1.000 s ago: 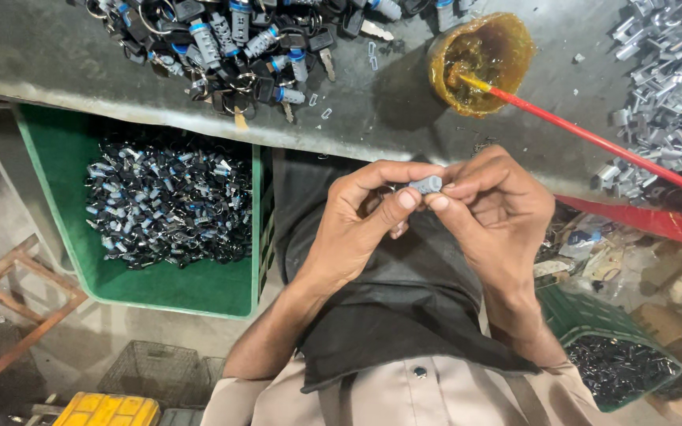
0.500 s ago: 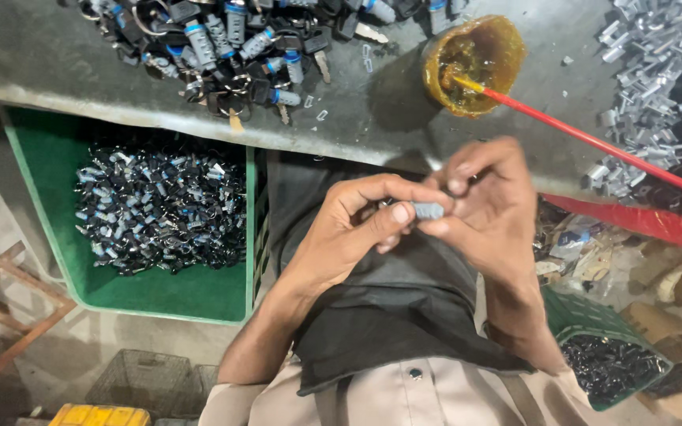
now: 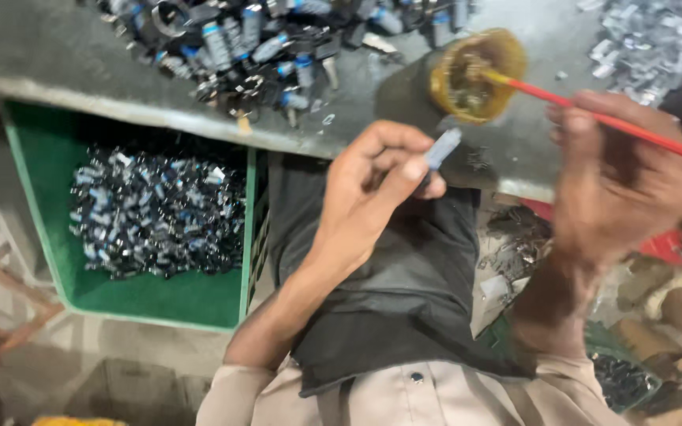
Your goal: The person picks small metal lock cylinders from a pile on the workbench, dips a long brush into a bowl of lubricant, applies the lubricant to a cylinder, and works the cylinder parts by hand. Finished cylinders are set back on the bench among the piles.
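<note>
Grey metal piece (image 3: 442, 148), small and oblong, sits pinched between thumb and fingertips of the left hand (image 3: 372, 185), held above the lap just in front of the bench edge (image 3: 199, 126). Right hand (image 3: 617, 177) is blurred, up by the red stick (image 3: 617, 125) that leans out of the amber cup (image 3: 475, 75); fingers curl near the stick, can't tell if they grip it. Green crate (image 3: 49, 150) of dark parts sits under the bench at left, and a loose pile of blue-capped parts (image 3: 278, 39) lies on the bench top. My read: brush-and-dab step. Keep the piece's exposed end pointing at the cup, pinch low on the body, wipe excess on the rim, and don't smear the fingers.
</note>
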The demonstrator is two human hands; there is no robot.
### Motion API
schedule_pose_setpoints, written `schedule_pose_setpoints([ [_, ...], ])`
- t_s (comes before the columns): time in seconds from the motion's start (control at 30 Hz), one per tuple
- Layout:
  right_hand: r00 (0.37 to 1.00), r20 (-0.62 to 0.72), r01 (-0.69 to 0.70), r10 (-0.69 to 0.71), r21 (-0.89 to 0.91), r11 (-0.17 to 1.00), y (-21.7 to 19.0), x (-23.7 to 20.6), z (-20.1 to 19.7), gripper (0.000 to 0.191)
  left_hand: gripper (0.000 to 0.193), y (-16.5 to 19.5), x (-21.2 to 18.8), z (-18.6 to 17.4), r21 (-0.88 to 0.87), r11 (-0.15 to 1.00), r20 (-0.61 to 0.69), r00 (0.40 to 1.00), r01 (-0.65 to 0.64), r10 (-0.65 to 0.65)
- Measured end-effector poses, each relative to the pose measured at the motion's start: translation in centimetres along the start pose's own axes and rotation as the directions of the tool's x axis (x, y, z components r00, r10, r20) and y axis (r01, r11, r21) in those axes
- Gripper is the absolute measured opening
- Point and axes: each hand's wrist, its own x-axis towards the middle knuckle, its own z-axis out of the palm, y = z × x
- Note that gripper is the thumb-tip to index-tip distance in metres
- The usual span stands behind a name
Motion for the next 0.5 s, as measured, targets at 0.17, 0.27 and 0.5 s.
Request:
schedule_pose_setpoints([
  [0.17, 0.970, -0.158, -0.144, 0.186, 0.245, 0.959, 1.6, -2.0, -1.5, 0.016, 0.025, -1.3, 2.1, 0.2, -0.361, 0.930, -0.004, 0.997, 0.069, -0.076],
  [0.27, 0.961, -0.136, -0.172, 0.242, 0.389, 0.905, 2.8, -2.8, -2.6, 0.020, 0.025, -2.2, 2.2, -0.2, -0.439, 0.888, 0.013, 0.990, 0.134, -0.143],
  [0.5, 0.968, -0.160, -0.132, 0.194, 0.334, 0.933, 2.0, -1.3, -0.5, 0.022, 0.024, -2.2, 1.7, 0.1, -0.520, 0.835, 0.098, 0.984, 0.178, -0.149],
])
